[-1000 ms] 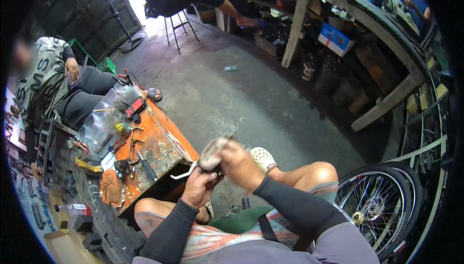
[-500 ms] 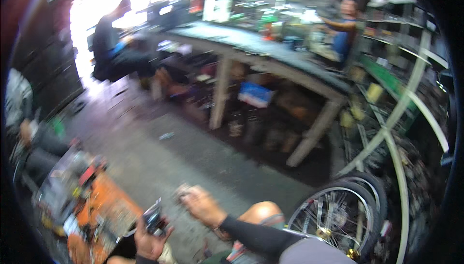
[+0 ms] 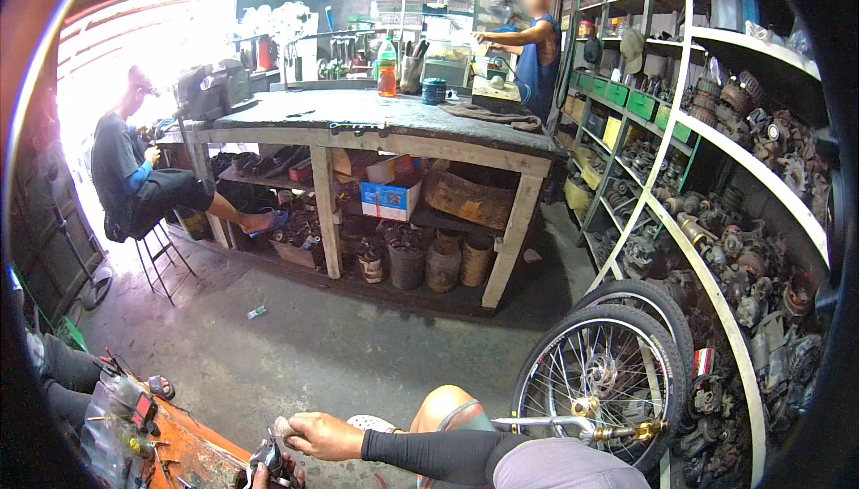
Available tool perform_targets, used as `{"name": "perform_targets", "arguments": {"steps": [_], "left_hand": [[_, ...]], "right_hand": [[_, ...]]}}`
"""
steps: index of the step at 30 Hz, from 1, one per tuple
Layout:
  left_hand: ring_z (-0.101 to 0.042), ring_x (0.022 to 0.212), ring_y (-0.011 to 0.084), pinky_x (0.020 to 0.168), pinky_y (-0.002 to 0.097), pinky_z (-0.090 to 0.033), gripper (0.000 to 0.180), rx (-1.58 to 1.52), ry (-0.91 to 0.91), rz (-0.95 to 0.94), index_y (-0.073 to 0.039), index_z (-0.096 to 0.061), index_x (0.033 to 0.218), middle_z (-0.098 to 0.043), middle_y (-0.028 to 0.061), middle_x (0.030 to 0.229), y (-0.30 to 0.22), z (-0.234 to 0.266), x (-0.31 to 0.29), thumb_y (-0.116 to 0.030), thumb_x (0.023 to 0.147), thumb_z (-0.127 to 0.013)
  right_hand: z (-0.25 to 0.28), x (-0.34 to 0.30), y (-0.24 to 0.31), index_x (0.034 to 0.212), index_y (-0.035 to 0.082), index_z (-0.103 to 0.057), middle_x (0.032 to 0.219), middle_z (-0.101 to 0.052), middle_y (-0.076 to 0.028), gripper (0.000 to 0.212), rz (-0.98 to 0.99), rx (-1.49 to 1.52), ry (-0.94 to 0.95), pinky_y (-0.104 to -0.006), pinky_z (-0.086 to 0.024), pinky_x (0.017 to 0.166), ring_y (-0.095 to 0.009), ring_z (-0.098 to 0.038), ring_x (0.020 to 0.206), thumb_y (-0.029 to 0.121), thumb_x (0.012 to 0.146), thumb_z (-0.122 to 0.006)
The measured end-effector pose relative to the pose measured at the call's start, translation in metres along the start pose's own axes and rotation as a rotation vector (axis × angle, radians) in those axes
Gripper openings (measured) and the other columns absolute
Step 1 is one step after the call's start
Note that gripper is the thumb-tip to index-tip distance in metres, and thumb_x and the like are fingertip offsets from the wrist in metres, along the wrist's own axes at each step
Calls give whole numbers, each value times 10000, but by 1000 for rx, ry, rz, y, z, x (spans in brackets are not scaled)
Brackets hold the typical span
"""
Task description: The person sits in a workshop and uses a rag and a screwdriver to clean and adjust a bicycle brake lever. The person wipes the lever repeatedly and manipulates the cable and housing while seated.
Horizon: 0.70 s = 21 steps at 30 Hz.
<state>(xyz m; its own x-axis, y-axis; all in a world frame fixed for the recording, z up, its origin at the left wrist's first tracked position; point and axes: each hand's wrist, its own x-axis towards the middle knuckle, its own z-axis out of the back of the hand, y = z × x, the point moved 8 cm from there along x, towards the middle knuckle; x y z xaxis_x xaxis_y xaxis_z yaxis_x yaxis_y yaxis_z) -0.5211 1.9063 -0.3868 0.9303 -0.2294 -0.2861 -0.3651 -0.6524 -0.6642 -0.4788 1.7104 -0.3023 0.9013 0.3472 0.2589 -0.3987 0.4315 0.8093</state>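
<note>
Low at the bottom edge, my left hand is closed around a small dark and silvery metal part, partly cut off by the frame. Just to its right, my right hand reaches in with a black sleeve on the forearm. Its fingers pinch a small greyish piece, perhaps a rag, whose kind I cannot make out. That piece is close beside the metal part; whether they touch I cannot tell.
An orange worktop with tools and a clear plastic container lies to my left. Bicycle wheels lean at my right before shelves of metal parts. Beyond the floor stands a long workbench. Two people are near it; another sits at left.
The view has swung right and steadied from blur. My right hand has come left, close to the part in my left hand, which now sits lower in view.
</note>
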Motion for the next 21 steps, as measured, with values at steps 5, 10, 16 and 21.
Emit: {"name": "perform_targets", "arguments": {"steps": [5,10,16,21], "left_hand": [[-707,1118,248,923,453,-617,346,67,-10,-45,-136,-635,1416,-730,72,1312,-2,-20,-5,-286,1107,-596],[-714,1084,289,901,490,-615,474,35,-126,-118,-112,-609,1442,-745,142,1208,-15,11,-4,-446,1108,-565],[-716,1143,268,987,460,-612,443,103,-22,-158,-11,-569,1476,-718,130,1314,-23,-11,-7,-169,1068,-643],[-707,1200,259,1043,456,-598,480,62,3,-114,1,-585,1474,-706,133,1372,-26,-13,-19,-126,1027,-706]], "right_hand": [[6,1,0,1118,4,-631,1052,-711,-264,237,-19,-15,52,-526,-546,900,-448,-700,1038,221,1023,-632],[28,10,34,1422,76,-607,977,-775,-260,468,-383,195,230,-522,-629,772,-376,-789,793,192,971,-560],[10,-11,5,1161,18,-782,918,-799,-194,541,-505,43,276,-437,-620,792,-332,-800,842,524,1046,-629],[-12,-5,19,1229,-6,-756,909,-804,-165,496,-219,-40,375,-407,-610,764,-247,-802,851,449,1069,-642]]}}
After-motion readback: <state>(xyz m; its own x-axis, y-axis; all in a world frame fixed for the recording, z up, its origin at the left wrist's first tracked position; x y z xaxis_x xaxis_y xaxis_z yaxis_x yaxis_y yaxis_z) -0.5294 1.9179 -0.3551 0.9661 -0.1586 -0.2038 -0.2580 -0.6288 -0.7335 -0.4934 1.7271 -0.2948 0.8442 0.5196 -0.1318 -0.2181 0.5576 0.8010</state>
